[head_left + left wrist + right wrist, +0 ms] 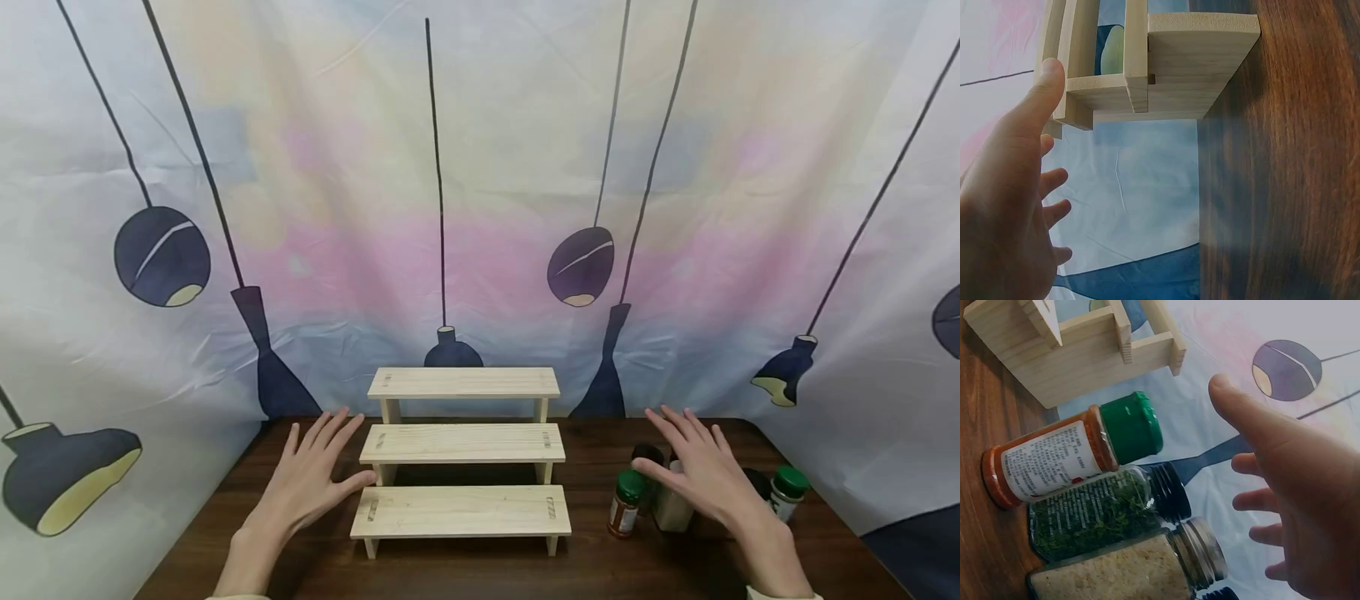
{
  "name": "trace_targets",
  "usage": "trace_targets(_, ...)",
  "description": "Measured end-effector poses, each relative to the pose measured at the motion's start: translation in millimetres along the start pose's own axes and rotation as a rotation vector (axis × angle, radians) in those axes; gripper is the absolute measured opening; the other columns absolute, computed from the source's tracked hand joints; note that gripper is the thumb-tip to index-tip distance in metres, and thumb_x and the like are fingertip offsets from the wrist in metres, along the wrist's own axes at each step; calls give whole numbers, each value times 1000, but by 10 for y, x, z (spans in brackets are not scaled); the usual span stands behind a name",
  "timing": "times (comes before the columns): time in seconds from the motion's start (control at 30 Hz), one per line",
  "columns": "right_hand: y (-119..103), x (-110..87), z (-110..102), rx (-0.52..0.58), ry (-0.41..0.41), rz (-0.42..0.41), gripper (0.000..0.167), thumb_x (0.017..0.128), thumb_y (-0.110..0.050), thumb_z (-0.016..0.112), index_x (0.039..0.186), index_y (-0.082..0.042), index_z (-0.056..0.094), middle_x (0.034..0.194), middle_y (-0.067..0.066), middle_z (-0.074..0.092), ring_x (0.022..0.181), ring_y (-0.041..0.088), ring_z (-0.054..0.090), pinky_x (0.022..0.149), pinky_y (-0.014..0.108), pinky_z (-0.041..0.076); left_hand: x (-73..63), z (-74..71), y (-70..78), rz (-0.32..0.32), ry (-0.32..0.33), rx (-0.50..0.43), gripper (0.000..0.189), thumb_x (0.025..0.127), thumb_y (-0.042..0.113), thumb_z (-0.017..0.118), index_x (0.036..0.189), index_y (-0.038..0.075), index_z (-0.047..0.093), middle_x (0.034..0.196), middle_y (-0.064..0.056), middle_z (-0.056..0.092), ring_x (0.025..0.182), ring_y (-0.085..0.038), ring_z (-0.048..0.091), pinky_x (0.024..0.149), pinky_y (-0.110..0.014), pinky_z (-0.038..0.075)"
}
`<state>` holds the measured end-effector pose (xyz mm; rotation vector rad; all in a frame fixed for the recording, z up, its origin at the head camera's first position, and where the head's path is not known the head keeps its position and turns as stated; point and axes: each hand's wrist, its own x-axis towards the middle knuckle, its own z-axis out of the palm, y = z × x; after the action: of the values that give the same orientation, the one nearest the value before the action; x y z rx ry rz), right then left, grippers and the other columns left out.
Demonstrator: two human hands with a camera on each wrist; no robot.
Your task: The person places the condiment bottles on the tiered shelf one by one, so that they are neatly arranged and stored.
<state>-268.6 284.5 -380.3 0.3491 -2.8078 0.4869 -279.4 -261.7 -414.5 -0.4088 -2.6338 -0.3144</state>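
A three-step pale wooden shelf (461, 512) stands on the dark table. My left hand (303, 479) hovers at its left side, fingers spread and holding nothing; in the left wrist view the thumb overlaps the shelf's edge. Over a group of spice jars to the right is my right hand (708, 479), also spread and empty. Nearest the shelf is a green-lidded jar of orange-red spice (1054, 456). Beside it stand a black-lidded jar of dried green herbs (1094, 515) and a jar of pale granules (1116, 572) with a silvery lid. The right hand partly hides the group.
A white-labelled jar with a green lid (789, 492) stands at the group's right, next to a black lid (757, 482). The brown wooden table (585, 575) reaches back to a fabric backdrop (495, 167) printed with hanging lamps, close behind the shelf.
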Motion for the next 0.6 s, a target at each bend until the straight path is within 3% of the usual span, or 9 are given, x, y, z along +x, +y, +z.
trace_targets(0.3,106,-6,-75,19,71,-83,64,97,-49,59,147,-12,48,148,22,46,140,51,30,106,74,21,9,52,12,16,3,-121,79,88,55,68,154,22,39,157,-13,38,143,-43,33,111,-70,18)
trace_targets(0.6,215,-50,-132,13,162,-114,55,99,-44,58,142,-11,53,139,20,55,127,47,47,98,69,34,29,86,38,30,-46,-225,73,95,47,63,156,22,33,157,-13,38,137,-42,44,103,-66,38)
